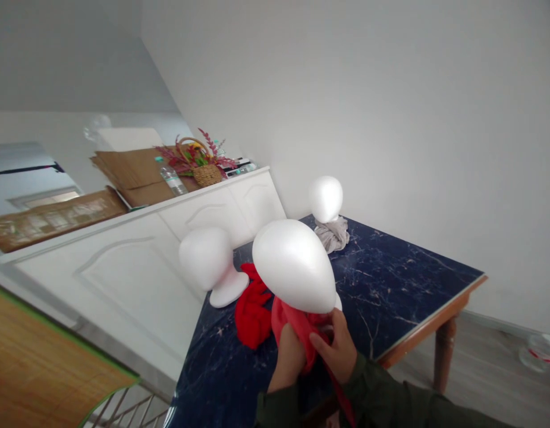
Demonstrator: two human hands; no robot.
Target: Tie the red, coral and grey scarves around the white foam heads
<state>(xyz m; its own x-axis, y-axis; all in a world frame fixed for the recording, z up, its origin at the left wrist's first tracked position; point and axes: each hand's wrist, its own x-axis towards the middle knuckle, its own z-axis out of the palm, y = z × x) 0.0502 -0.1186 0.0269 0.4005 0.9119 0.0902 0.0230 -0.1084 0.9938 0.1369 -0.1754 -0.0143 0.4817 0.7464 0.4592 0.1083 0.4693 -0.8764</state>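
Note:
A white mannequin head point(297, 264) stands at the near part of the table, with a coral-red scarf point(279, 312) wrapped around its neck. Both hands are at the front of that neck. My left hand point(290, 353) has its fingers tucked into the scarf, partly hidden by the cloth. My right hand point(339, 348) pinches the scarf between thumb and fingers, and one end hangs below it. Just left of the hands, a bright red knitted scarf point(253, 312) lies bunched on the table. Another white mannequin head point(206, 258) with a bare neck is beside it.
A third mannequin head point(327, 197) with a grey scarf point(332, 233) stands at the back of the dark blue marbled table point(386, 285). White cabinets point(123, 267) on the left carry a flower basket point(207, 174), a plastic bottle point(171, 177) and brown cardboard point(136, 172).

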